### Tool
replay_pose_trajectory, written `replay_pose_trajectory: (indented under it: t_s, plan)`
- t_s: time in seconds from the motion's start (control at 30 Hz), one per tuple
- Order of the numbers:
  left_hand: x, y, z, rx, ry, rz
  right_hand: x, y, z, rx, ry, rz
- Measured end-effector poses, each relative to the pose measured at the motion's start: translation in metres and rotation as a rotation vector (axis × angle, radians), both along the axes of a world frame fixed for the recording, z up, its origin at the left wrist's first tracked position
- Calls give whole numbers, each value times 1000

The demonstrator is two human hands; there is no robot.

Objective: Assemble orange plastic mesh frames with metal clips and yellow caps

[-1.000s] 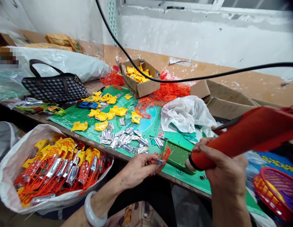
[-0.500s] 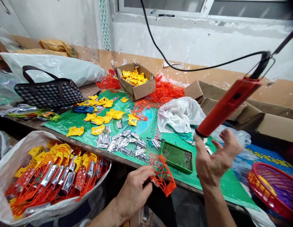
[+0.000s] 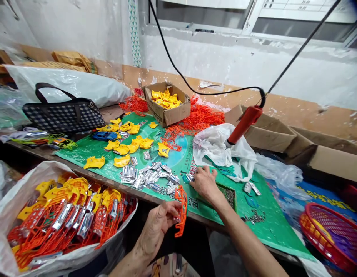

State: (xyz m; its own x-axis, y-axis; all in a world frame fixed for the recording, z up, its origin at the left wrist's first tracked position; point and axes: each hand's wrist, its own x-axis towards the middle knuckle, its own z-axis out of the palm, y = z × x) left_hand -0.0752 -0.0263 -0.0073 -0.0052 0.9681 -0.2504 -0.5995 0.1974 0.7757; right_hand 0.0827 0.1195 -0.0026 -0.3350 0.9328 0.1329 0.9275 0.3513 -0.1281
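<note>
My left hand (image 3: 157, 227) pinches an orange plastic lattice frame (image 3: 183, 211) in front of the table's near edge. The frame is turned nearly edge-on. My right hand (image 3: 205, 182) is over the left side of a green tray (image 3: 235, 204) of small metal bits. Its bent fingers close on a silver metal piece (image 3: 190, 177), which is partly covered by the hand. Left of it lies a pile of similar silver pieces (image 3: 151, 175). A red electric screwdriver (image 3: 245, 123) hangs from a cord, free of both hands.
Yellow plastic parts (image 3: 135, 144) lie on the green mat (image 3: 80, 152). A cardboard box (image 3: 177, 114) holds more. At left, a white sack (image 3: 48, 173) contains assembled orange-yellow pieces. A red basket (image 3: 314, 234) stands right, near loose screws (image 3: 255, 217). A white plastic bag (image 3: 210, 142) lies behind the tray.
My right hand has let go of the screwdriver and moved left to the silver piece. The screwdriver has swung back and up. My left hand has turned the orange frame and shifted it slightly left.
</note>
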Motion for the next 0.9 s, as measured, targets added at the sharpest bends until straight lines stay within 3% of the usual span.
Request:
replay_pose_trajectory:
  t_s: [0.23, 0.43, 0.5, 0.63, 0.73, 0.9]
  plan:
    - [-4, 10, -3, -33, 26, 58, -8, -4, -4, -95, 93, -66]
    - [-15, 8, -13, 5, -21, -11, -1, -27, 28, -196, 426, 60]
    - [-20, 7, -13, 18, 19, -19, 5, -42, 42, -315, 580, 146]
    - [-24, 7, -9, 124, 139, 22, 6, -73, 57, -748, 1091, 206]
    - [-20, 7, -6, 200, 142, 37, -4, -91, 54, -877, 1306, 129]
    - [-14, 5, -7, 235, 247, 30, -17, -106, 35, -861, 1474, 15]
